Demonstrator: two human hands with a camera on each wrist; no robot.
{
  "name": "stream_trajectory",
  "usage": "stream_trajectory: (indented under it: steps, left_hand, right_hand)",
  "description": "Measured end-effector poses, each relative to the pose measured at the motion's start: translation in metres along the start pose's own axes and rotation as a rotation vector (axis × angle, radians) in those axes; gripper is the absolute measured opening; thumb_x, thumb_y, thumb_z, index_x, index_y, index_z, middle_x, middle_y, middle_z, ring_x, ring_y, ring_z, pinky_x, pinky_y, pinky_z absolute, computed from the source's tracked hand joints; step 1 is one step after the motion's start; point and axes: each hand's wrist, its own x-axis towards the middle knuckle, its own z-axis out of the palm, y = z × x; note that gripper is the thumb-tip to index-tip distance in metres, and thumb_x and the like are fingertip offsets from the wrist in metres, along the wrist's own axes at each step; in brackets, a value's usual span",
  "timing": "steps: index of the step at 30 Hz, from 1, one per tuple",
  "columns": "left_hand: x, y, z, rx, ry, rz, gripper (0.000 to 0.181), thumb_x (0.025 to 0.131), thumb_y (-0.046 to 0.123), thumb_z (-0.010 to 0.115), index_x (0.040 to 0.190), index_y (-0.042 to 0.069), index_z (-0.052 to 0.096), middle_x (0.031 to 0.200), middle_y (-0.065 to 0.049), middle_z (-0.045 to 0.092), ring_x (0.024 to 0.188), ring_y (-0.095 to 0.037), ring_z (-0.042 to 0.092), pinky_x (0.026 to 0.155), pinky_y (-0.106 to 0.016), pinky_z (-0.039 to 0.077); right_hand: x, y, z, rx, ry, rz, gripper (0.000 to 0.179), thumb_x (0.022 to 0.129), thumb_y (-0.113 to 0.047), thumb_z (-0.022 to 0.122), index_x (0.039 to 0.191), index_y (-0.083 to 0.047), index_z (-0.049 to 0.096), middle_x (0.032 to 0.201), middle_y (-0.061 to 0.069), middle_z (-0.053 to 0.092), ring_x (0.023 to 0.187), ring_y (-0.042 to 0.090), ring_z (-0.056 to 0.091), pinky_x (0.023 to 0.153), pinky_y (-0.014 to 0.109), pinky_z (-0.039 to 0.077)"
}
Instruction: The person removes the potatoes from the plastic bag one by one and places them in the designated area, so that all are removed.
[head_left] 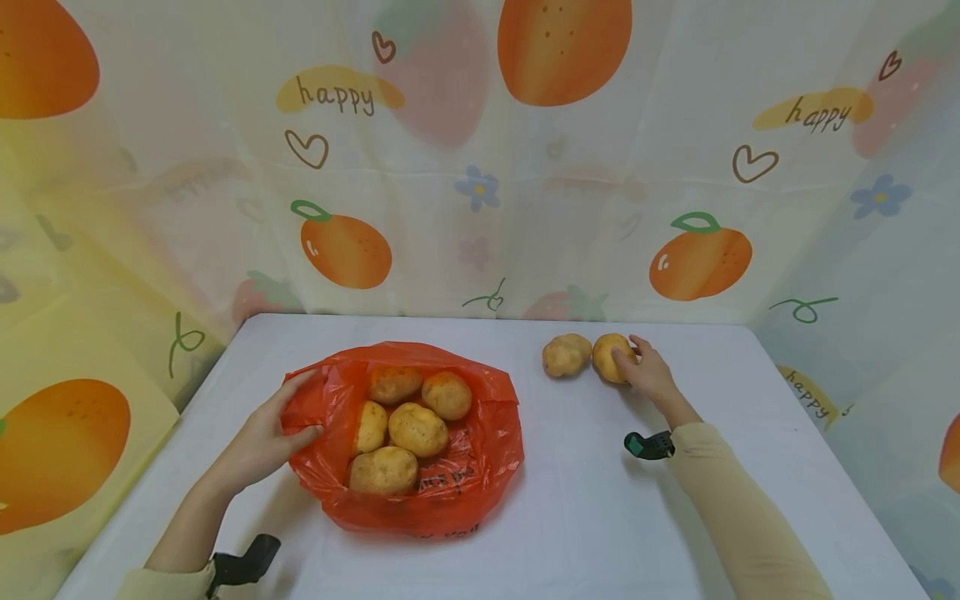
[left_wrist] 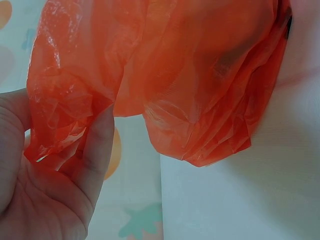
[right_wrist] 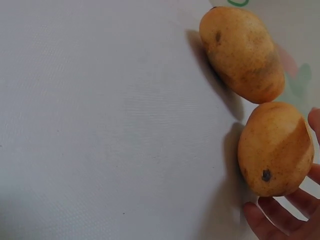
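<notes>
On the left of the table in the head view stands a crumpled red plastic bag (head_left: 498, 433), its mouth spread wide, with several potatoes inside. My left hand (head_left: 258, 437) holds the bag's left rim; in the left wrist view, thumb and fingers lie on either side of the thin plastic (left_wrist: 190, 75). At the back right, my right hand (head_left: 654, 379) grips a potato (head_left: 606, 358), thumb at the front and fingers curving round its far side. Another potato (head_left: 566, 356) lies just left of it. The right wrist view shows these two potatoes close together, the gripped one (right_wrist: 270, 150) lower.
The white table (head_left: 577, 500) reaches back to a fruit-printed cloth (head_left: 480, 250) hanging behind it, with similar cloth at both sides. A dark camera mount sits at each wrist, the right one (head_left: 649, 446) just above the tabletop.
</notes>
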Motion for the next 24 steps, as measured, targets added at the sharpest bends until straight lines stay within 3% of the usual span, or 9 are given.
stream_trajectory:
  steps: [12, 24]
  left_hand:
    - [0.000, 0.000, -0.001, 0.018, 0.003, -0.011, 0.071, 0.086, 0.014, 0.063, 0.145, 0.019, 0.024, 0.134, -0.017, 0.041, 0.111, -0.036, 0.048, 0.073, -0.035, 0.056]
    - [0.000, -0.002, 0.000, 0.005, -0.002, 0.006, 0.071, 0.086, 0.013, 0.064, 0.145, 0.019, 0.024, 0.134, -0.017, 0.040, 0.111, -0.036, 0.048, 0.072, -0.033, 0.056]
  right_hand:
    - [-0.005, -0.002, -0.010, -0.035, 0.046, -0.079, 0.066, 0.095, -0.040, 0.039, 0.143, 0.003, 0.021, 0.140, 0.030, 0.029, 0.125, 0.047, 0.033, 0.102, 0.055, 0.033]
    - [-0.010, -0.010, -0.010, -0.096, 0.233, -0.238, 0.048, 0.093, -0.027, 0.050, 0.130, 0.003, 0.045, 0.129, 0.027, 0.045, 0.117, 0.043, 0.042, 0.097, 0.055, 0.035]
